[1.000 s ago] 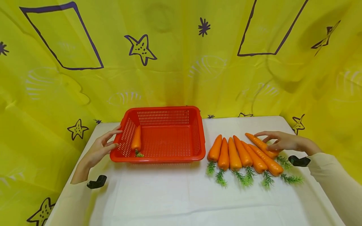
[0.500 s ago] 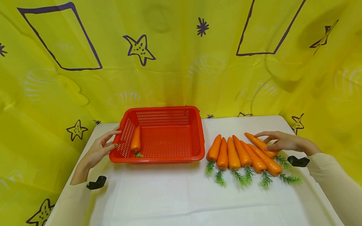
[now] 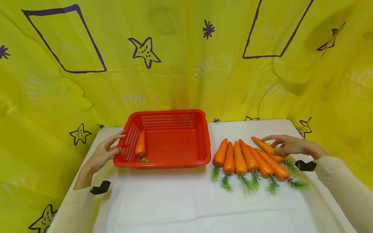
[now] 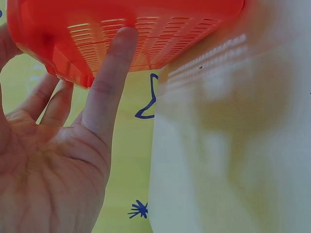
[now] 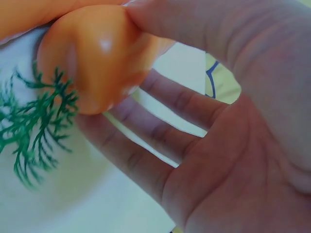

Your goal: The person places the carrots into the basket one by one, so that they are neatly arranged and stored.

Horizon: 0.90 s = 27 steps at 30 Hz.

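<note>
My left hand (image 3: 100, 155) touches the left side of a red plastic basket (image 3: 175, 164), fingertips at its rim; in the left wrist view one straight finger (image 4: 109, 82) lies along the slotted outer wall. One carrot (image 3: 141, 144) with a green top lies inside, by the left wall. On the right, my right hand (image 3: 291, 144) holds the rearmost carrot (image 3: 263, 145) of a fanned row. The right wrist view has the thumb on one side of its thick end (image 5: 97, 53) and the fingers on the other.
Several more carrots (image 3: 240, 158) with leafy tops lie side by side on the white table (image 3: 163, 200), right of the basket. A yellow curtain (image 3: 180, 81) with drawn stars stands behind and at both sides. Each wrist carries a black camera mount (image 3: 100, 187).
The view has shifted very slightly. Both hands, the basket and the carrots stay in place.
</note>
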### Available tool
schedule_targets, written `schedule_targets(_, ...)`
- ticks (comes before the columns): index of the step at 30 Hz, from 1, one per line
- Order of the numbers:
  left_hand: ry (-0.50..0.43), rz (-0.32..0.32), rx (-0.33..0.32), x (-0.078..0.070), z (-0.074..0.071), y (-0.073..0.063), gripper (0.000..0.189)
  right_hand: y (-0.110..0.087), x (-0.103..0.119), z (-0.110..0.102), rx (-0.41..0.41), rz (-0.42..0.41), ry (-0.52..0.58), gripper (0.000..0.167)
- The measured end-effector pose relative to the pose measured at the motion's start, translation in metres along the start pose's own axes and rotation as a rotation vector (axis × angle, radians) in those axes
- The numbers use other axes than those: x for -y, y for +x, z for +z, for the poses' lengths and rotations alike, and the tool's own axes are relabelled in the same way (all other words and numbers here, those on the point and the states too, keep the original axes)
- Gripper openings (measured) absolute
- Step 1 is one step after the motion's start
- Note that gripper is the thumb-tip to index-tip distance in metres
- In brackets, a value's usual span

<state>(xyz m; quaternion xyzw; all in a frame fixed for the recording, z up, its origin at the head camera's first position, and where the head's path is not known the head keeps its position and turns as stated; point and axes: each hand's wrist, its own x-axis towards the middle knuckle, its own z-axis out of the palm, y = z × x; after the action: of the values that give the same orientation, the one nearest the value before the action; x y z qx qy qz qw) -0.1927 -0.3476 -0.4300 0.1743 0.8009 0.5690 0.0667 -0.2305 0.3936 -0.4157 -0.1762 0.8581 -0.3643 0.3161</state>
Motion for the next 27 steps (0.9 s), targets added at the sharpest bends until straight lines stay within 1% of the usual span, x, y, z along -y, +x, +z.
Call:
schedule_targets(3, -0.001, -0.011, 0.000, 0.000, 0.000, -0.001, 0.049, 0.001, 0.001, 0.001, 0.005, -0.003, 0.007, 0.061)
schedule_targets(9, -0.012, -0.034, -0.010, 0.001, 0.000, 0.000, 0.048, 0.001, 0.004, 0.003, -0.010, -0.027, -0.050, 0.057)
schedule_targets(15, -0.012, -0.019, -0.004, 0.000, 0.000, 0.001, 0.049, 0.001, 0.011, 0.002, -0.035, -0.061, -0.132, 0.055)
schedule_targets(18, -0.013, -0.012, 0.001, -0.001, 0.000, 0.001, 0.050, 0.000, 0.017, -0.001, -0.058, -0.065, -0.162, 0.056)
schedule_targets(24, -0.008, -0.041, -0.002, 0.000, 0.001, 0.001, 0.049, -0.005, 0.034, -0.010, -0.089, -0.059, -0.142, 0.058)
schedule_targets(27, -0.014, -0.039, -0.001, -0.001, 0.000, 0.000, 0.048, -0.009, 0.045, -0.017, -0.118, -0.081, -0.139, 0.058)
